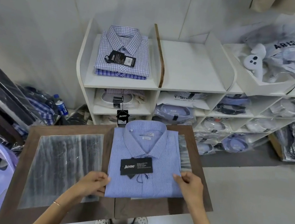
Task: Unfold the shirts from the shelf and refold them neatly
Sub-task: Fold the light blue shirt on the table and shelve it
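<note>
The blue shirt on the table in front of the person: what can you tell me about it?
The blue shirt is a finely checked button-up, looking like light woven cotton. It lies folded into a neat rectangle, front up, collar pointing away from the person, on the dark wooden table. A black hang tag on a thin cord rests on its chest, and a small white label shows inside the collar. The left hand pinches its lower left edge; the right hand holds its right edge with curled fingers.

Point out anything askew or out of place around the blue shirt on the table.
The blue shirt lies folded and square, both hands at its edges. One oddity: a black hang tag from the shelf behind dangles on its string over the table's far edge, beside the collar.
</note>
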The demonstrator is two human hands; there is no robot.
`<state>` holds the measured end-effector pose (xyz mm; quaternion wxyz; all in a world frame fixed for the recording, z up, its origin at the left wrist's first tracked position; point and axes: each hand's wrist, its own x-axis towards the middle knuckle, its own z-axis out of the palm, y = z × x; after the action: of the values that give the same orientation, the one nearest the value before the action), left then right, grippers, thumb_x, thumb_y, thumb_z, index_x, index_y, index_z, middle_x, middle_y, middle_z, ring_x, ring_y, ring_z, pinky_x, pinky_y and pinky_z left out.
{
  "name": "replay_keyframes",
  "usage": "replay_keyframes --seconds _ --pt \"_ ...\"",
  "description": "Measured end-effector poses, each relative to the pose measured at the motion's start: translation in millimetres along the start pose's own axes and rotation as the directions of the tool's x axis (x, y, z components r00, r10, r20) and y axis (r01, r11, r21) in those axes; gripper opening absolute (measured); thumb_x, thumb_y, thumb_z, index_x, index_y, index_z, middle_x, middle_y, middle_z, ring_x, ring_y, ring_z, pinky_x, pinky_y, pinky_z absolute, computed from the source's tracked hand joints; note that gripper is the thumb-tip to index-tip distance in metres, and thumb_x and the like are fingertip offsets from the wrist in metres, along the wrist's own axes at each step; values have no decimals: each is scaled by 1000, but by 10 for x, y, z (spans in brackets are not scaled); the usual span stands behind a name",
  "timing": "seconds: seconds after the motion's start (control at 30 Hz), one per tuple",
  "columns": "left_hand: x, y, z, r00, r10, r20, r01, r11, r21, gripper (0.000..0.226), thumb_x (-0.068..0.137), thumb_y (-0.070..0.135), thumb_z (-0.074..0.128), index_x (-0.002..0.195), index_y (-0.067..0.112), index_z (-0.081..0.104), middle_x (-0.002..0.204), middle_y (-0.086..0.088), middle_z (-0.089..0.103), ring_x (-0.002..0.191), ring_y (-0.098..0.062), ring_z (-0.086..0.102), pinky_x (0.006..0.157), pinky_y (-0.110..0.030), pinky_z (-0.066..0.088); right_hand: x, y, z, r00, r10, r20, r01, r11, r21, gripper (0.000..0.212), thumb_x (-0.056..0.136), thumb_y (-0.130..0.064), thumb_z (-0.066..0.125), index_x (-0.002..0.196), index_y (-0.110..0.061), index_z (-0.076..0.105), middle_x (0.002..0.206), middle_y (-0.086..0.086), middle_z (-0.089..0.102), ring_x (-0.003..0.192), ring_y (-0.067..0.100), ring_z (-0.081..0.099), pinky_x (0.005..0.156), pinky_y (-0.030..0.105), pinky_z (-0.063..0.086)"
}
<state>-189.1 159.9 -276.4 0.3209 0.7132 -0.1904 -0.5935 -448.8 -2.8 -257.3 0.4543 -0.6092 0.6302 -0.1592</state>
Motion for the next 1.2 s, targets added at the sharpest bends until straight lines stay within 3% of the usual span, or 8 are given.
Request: replay_keyframes --seconds 0.17,0.33,0.4,0.5,0.67,0.97,1.1,1.2 --pt "132 226 -78 980 100 -174 -87 993 77 25 93 34 57 94 10 67 90 -10 72 76 -22 72 68 -27 58 72 -149 12 998 -63 -29 55 971 -232 11 89 -10 63 88 -3 71 81 2 63 80 18 60 70 22 39" --pt "454 610 -103 868 277 -412 -237 960 147 26 96 30 55 104 8 65 91 -5 70 83 -19 68 66 -26 56 421 -424 81 999 -46 -14 46 999 10 24 94 -15 57 113 -2 64 111 11 66 101 21 59 83 23 40" --pt "565 726 -88 815 335 -473 -274 942 193 27 95 29 57 102 5 67 89 -4 70 85 -20 66 74 -32 55 597 -509 123 997 65 32 -68 989 130 27 94 -20 57 112 0 65 114 13 65 97 18 55 82 27 41" --pt "616 839 -14 731 430 -530 -314 902 298 18 92 17 61 97 1 69 83 -5 66 79 -16 60 71 -24 44 795 -590 108 961 201 190 -253 918 305 31 93 -21 60 101 8 66 110 22 66 88 22 61 79 31 48" --pt "617 783 72 593 512 -622 -367 859 357 13 90 7 62 100 1 68 92 -10 63 77 -17 58 72 -25 47 914 -624 58 963 160 215 -226 916 332 9 83 -7 72 74 -6 68 97 14 70 82 22 66 79 34 53" --pt "648 690 124 665 367 -650 -353 922 160 14 88 21 67 89 8 62 77 -1 62 73 -14 58 62 -19 45 937 -554 125 967 177 183 -224 934 278 28 70 -6 82 54 -10 60 79 9 69 75 22 66 61 26 50" --pt "635 693 131 700 334 -632 -345 932 110 19 92 27 62 87 9 60 78 0 63 72 -11 60 58 -15 42 960 -535 89 955 184 231 -256 907 335 17 76 -12 79 70 -3 66 89 11 72 81 21 68 65 29 53" --pt "651 650 142 730 363 -579 -314 931 188 27 95 32 56 75 13 57 69 0 62 62 -8 56 56 -23 42 980 -495 65 928 248 278 -334 885 324 29 86 -27 70 90 2 68 91 7 72 87 22 68 68 32 54"
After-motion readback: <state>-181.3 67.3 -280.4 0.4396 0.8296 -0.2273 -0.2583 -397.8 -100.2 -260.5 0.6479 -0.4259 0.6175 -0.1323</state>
